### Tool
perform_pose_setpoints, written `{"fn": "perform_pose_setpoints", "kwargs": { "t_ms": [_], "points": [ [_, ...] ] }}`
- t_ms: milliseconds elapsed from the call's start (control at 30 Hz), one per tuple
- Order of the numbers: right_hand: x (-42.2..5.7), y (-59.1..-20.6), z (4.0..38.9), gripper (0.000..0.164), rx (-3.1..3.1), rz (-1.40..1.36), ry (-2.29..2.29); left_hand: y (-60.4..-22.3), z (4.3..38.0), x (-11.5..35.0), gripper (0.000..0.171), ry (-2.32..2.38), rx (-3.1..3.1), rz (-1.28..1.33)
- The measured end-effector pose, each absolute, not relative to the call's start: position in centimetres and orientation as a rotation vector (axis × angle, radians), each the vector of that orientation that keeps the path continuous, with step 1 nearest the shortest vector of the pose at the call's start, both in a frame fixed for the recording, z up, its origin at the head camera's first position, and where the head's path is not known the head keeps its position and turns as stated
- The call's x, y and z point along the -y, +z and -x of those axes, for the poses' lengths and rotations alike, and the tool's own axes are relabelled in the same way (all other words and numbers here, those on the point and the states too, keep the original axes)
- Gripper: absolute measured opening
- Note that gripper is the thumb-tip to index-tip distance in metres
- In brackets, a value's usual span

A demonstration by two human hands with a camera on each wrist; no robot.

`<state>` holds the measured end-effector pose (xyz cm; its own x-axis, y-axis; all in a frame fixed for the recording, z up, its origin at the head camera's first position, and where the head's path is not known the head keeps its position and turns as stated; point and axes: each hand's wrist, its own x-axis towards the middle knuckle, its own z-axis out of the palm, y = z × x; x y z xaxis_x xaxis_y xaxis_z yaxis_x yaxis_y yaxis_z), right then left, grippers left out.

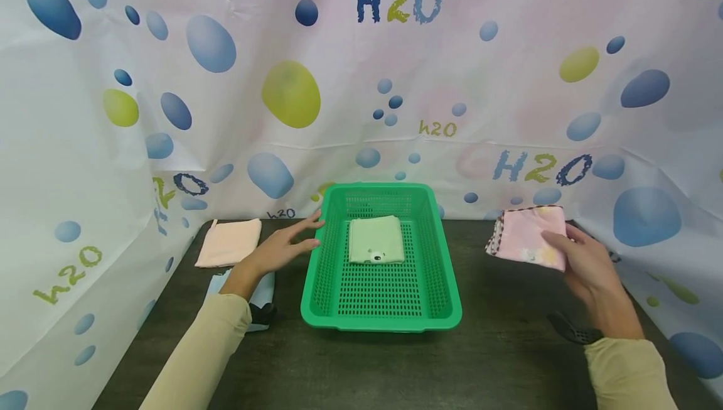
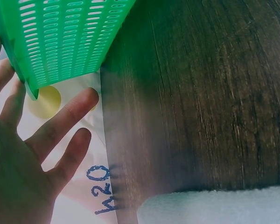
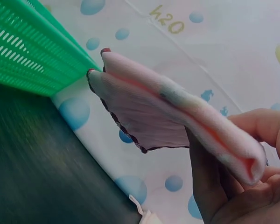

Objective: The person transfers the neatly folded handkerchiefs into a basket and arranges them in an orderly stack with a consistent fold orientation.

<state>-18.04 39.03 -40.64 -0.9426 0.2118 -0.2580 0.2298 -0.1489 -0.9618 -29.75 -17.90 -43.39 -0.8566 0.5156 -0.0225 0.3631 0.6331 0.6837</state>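
My right hand (image 1: 590, 265) pinches a folded pink towel (image 1: 531, 234) with a dark checkered edge, held up to the right of the green basket (image 1: 381, 323). In the right wrist view the pink towel (image 3: 154, 102) shows its folded layers, thumb on one side and fingers on the other. At the basket's left rim my left hand (image 1: 282, 247) has its fingers spread and straight. The left wrist view has some of those fingertips behind the rim, so contact is hard to tell. A folded pale green towel (image 1: 375, 237) with an animal face lies inside the basket.
Left of the basket, a folded peach towel (image 1: 230, 243) lies near the back edge of the dark table (image 1: 361, 366). A light blue towel (image 1: 262, 291) is partly hidden under the left wrist. A patterned curtain (image 1: 350, 83) encloses the back and sides.
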Motion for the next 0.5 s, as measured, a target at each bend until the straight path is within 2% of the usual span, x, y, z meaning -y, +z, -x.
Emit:
{"fn": "perform_pose_setpoints", "kwargs": {
  "t_ms": [267,500],
  "points": [
    [-37.6,-39.6,18.8,0.106,-2.044,-0.453,-2.286,-43.5,29.9,17.9,0.059,1.030,-2.644,-0.740],
    [-36.4,-38.9,19.5,0.101,-2.004,-0.373,-2.326,-43.4,29.8,17.8,0.058,1.026,-2.653,-0.743]
  ]
}}
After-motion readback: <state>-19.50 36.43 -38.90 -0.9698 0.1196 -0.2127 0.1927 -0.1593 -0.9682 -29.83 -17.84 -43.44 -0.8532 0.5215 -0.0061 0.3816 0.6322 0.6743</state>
